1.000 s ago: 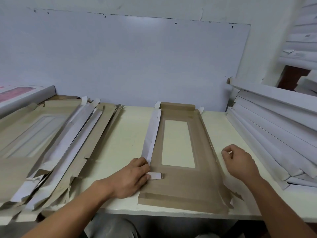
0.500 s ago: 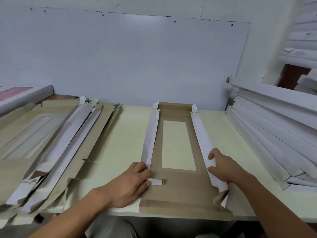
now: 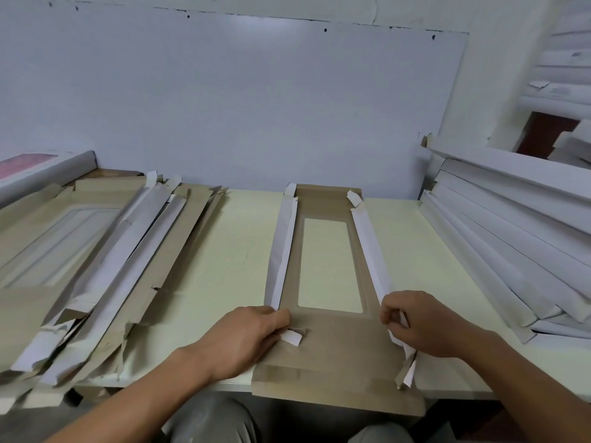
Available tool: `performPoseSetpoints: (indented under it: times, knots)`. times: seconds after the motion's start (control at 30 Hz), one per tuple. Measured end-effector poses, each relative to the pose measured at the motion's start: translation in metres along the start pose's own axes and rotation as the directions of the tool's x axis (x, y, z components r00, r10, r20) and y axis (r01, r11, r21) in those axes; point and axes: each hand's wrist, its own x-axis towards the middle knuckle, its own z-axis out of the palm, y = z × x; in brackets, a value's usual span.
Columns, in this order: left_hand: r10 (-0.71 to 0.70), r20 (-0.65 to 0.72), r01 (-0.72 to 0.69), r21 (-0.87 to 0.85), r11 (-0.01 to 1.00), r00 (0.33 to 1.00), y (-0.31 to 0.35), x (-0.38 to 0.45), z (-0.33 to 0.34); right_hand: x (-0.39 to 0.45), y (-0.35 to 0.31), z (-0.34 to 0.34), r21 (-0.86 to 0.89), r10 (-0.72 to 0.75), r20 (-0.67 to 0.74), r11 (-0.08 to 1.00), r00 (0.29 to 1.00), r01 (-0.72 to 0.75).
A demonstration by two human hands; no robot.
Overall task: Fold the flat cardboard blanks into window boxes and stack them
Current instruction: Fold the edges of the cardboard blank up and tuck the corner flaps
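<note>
1. The cardboard blank [image 3: 332, 343] lies brown side up on the pale table [image 3: 224, 270], its near end overhanging the edge and both long side flaps folded inward.
2. My left hand [image 3: 246, 338] presses the left flap's [image 3: 281, 254] near end, fingers bent over it.
3. My right hand [image 3: 415, 324] pinches the right flap [image 3: 369, 247], fingers curled.
4. Flat blanks [image 3: 96, 260] pile at left; white folded boxes [image 3: 511, 238] stack at right.

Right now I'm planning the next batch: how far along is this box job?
Done: folded boxes stacked at right. In hand: the left hand and right hand raise one blank's side flaps. Left: its ends, plus the flat blanks pile.
</note>
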Motion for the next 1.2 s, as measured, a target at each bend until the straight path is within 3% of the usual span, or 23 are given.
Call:
performPoseSetpoints:
  times: [0.13,0.23,0.3,0.4,0.47,0.67,0.83,1.0,1.2]
  knots:
    - [0.021,0.001,-0.021,0.031,0.999,1.0,0.002,0.002,-0.005,-0.019,-0.007,-0.014,0.102,0.018,0.176,0.994,0.984,-0.036]
    - [0.021,0.014,-0.021,0.007,1.0,1.0,0.0,0.001,-0.007,-0.033,-0.01,-0.021,0.048,0.011,0.314,0.998,0.949,-0.028]
    - [-0.001,0.074,0.003,-0.031,1.0,0.997,0.0,-0.001,-0.011,-0.037,-0.01,-0.02,0.011,-0.001,0.329,1.0,0.944,-0.003]
    - [-0.052,0.262,0.082,-0.104,0.991,0.964,0.0,-0.006,-0.02,-0.037,-0.01,-0.015,-0.05,-0.021,0.266,0.998,0.964,0.036]
    - [-0.034,0.335,0.063,-0.077,0.995,0.941,0.001,-0.01,-0.024,-0.037,-0.008,-0.011,-0.059,-0.012,0.207,0.998,0.978,0.025]
    - [0.025,0.336,-0.027,0.0,1.0,0.942,0.015,-0.02,-0.026,-0.037,-0.013,0.007,-0.03,0.001,0.078,1.0,0.997,0.002]
    - [0.036,0.413,-0.083,0.097,0.992,0.91,0.015,-0.028,-0.026,-0.038,-0.021,0.009,0.105,0.059,-0.07,0.993,0.996,-0.051]
    - [0.108,0.255,-0.13,0.072,0.989,0.961,0.019,-0.029,-0.023,-0.04,-0.021,0.012,0.067,0.073,-0.086,0.995,0.994,-0.068]
    - [-0.019,0.071,0.021,-0.024,0.999,0.997,0.017,-0.022,-0.016,-0.04,-0.014,0.006,0.239,0.079,-0.092,0.969,0.993,-0.054]
